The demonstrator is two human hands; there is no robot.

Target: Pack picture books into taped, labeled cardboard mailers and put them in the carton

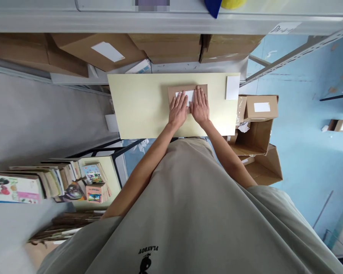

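Observation:
A flat brown cardboard parcel [173,90] lies on the pale yellow table [137,104], toward its far right part. A white label [189,94] is on top of the parcel. My left hand [178,110] lies flat, fingers spread, on the label's left part. Pressed palm down beside it, my right hand [200,105] covers the label's right part and the parcel. Neither hand grips anything.
A stack of white sheets [232,87] sits at the table's right edge. Cardboard boxes [260,107] stand on the blue floor to the right. Larger boxes [103,49] fill the shelf behind the table. Books [45,182] are stacked on a low table at left.

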